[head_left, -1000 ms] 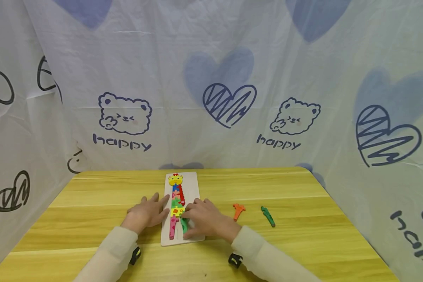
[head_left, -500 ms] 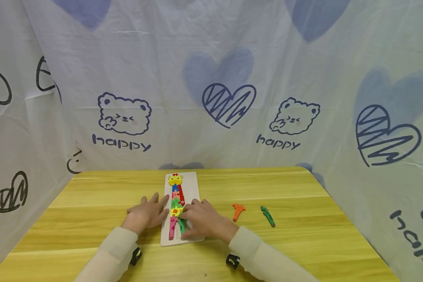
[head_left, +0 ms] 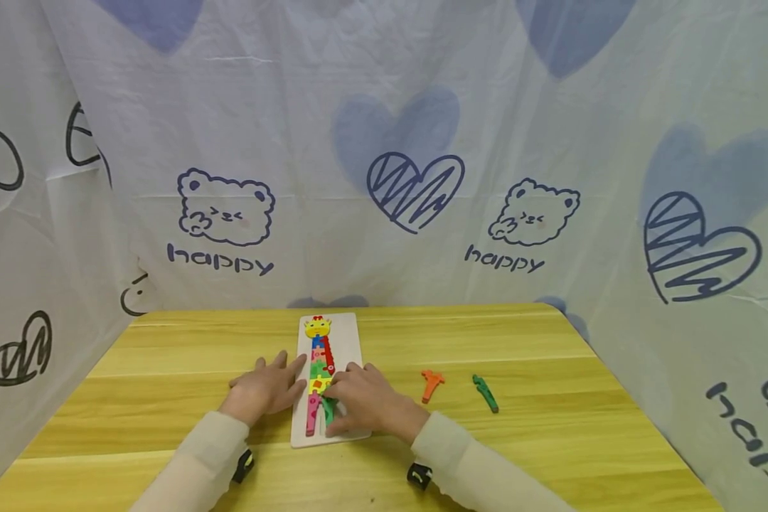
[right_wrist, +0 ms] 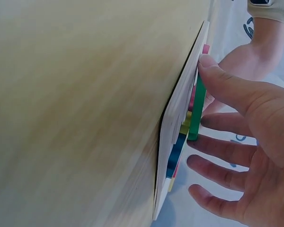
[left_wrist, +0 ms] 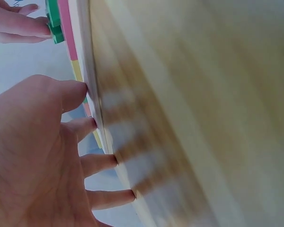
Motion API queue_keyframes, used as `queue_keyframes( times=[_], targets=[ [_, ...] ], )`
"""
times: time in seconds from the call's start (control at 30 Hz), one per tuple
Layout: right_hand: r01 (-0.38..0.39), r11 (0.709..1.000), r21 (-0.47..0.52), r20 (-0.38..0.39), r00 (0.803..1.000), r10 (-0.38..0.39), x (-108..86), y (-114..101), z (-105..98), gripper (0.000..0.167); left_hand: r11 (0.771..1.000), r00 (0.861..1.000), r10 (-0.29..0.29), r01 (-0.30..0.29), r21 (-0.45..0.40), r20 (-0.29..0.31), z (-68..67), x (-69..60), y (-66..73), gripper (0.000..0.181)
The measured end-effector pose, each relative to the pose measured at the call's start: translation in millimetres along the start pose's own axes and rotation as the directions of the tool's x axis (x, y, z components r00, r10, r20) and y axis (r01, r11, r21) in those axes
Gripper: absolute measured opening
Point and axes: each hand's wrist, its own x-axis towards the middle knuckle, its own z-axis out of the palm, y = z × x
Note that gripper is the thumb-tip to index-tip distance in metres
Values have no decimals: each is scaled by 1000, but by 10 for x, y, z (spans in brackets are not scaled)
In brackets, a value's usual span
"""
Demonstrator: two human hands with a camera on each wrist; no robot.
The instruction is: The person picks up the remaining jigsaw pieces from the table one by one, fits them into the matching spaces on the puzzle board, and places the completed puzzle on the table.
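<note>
A giraffe puzzle lies on a white board [head_left: 347, 338], with a yellow head [head_left: 318, 328], a red mane strip [head_left: 328, 353] and a pink leg [head_left: 311, 414]. My right hand [head_left: 368, 400] pinches a green leg piece [right_wrist: 197, 104] end to end between thumb and fingers, beside the pink leg. In the right wrist view this piece sits higher than the blue piece [right_wrist: 176, 156]. My left hand [head_left: 264, 386] spreads its fingers by the board's left edge; in the left wrist view its thumb [left_wrist: 75, 94] touches that edge. Part of the body pieces is hidden by my right hand.
On the wooden table [head_left: 537, 455], an orange piece [head_left: 432, 385] and a dark green piece [head_left: 485, 393] lie right of the board. A printed white cloth [head_left: 320, 178] hangs behind the table and along both sides.
My right hand has shifted slightly left with the green leg piece, bringing it nearer the pink leg. My left hand has stayed in place.
</note>
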Motion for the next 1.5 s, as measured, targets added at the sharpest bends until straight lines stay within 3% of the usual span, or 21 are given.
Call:
queue_keyframes(
  times=[0.47,1.13,1.5],
  targets=[
    [0,1000,31,-12,1000,0,28,-2,1,55,1000,1000,11,-11,11,-12,-5,-6,-1,61],
    [-1,1000,1,-54,999,1,26,-28,-30,51,1000,1000,15,-15,8,-16,6,-6,-4,61],
    [-17,1000,-3,-23,1000,17,52,-57,-27,50,1000,1000,16,-16,12,-18,4,-11,-2,61]
  ],
)
